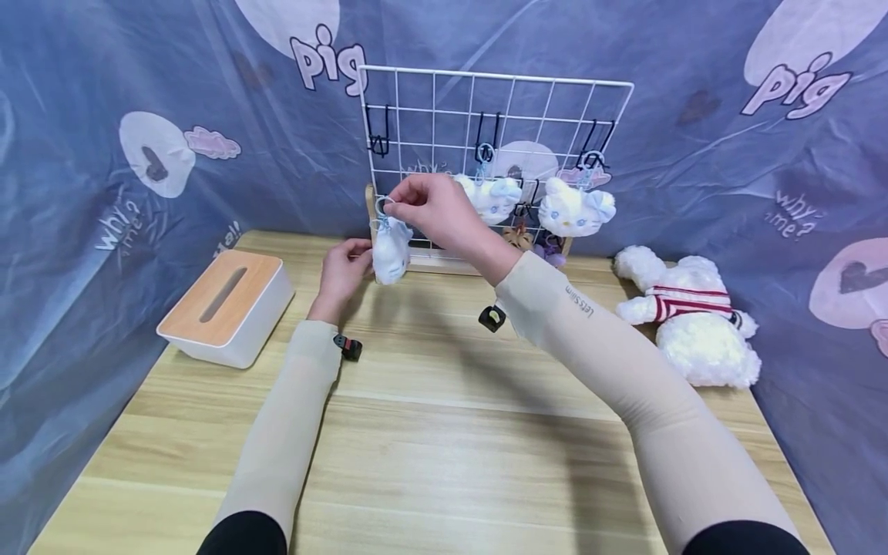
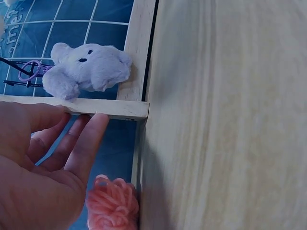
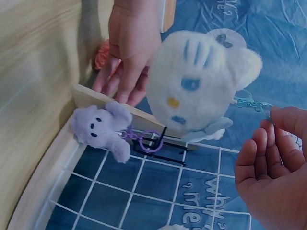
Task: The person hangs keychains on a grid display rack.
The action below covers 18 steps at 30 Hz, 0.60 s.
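Note:
My right hand pinches the pale blue ring of a white cat plush keychain between thumb and fingertips. The plush hangs below the hand at the left end of the white wire rack. In the right wrist view its blue eyes, yellow nose and blue bow show. My left hand is low beside the rack; in the left wrist view its fairly straight fingertips touch the outer side of the wooden post. A lavender plush keychain hangs on a black hook just inside that post.
Two more white cat keychains hang from black hooks on the rack. A tissue box with a wooden lid stands at left. A white plush toy lies at right. Coral yarn sits behind the left hand.

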Available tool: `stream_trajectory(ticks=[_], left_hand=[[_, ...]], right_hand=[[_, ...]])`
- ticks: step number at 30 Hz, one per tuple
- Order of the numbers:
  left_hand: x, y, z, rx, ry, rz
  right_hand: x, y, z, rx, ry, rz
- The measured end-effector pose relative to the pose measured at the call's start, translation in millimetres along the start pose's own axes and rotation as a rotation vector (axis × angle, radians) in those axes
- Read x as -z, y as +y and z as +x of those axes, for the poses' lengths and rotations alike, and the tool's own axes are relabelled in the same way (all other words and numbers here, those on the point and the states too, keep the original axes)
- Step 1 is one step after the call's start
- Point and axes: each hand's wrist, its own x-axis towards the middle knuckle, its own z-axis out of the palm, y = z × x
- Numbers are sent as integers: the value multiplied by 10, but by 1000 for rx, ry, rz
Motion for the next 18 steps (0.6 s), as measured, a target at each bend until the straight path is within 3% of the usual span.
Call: stream_trajectory(ticks=[5, 12, 18], left_hand=[[0, -10, 18, 16, -14, -36], [16, -11, 15, 16, -5, 19], [28, 6, 13, 35, -27, -5]], right_hand=[[25, -66, 85, 1, 19, -28], [56, -196, 176, -8, 45, -28], [72, -280, 257, 1, 71, -25]])
